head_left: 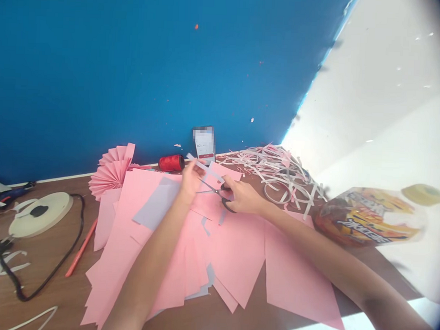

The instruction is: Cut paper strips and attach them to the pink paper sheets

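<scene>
In the head view I see the left hand (191, 181) with its fingers curled lightly around a pale paper strip (213, 173), over the far part of the pink sheets (238, 254). The right hand (242, 197) is closed on the black handles of the scissors (216, 191); their blades are parted and point left, toward the left hand. The strip slants down from the left fingers toward the right hand; I cannot tell whether the right fingertips touch it. The blades show on its near side. For a clean cut I would draw the strip taut, angle the tips clear of the left wrist, and close in one smooth stroke, lifted enough that no pink sheet gets nicked.
</scene>
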The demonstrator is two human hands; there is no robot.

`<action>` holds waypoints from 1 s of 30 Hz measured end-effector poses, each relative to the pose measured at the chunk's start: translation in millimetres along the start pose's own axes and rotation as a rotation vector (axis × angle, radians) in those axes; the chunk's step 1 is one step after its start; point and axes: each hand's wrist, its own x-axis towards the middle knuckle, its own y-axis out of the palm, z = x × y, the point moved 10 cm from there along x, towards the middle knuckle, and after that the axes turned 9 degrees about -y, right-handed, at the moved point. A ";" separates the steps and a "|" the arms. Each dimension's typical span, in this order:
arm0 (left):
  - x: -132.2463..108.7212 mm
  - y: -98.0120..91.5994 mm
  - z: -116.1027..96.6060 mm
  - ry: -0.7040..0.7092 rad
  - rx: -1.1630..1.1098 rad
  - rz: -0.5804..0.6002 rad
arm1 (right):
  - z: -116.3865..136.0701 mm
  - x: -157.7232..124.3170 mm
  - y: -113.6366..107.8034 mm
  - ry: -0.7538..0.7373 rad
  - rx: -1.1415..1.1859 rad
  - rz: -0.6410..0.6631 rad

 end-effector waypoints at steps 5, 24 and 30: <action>1.6 -53.8 -82.8 0.210 -0.200 -0.184 | 23.7 -11.6 7.4 -0.013 -0.078 0.223; -17.5 53.4 -2.3 0.030 0.721 0.260 | 67.5 -35.8 38.8 -0.163 -0.446 0.414; -24.5 71.9 23.3 0.048 0.814 0.394 | 23.7 -18.4 -19.9 0.216 -0.244 0.146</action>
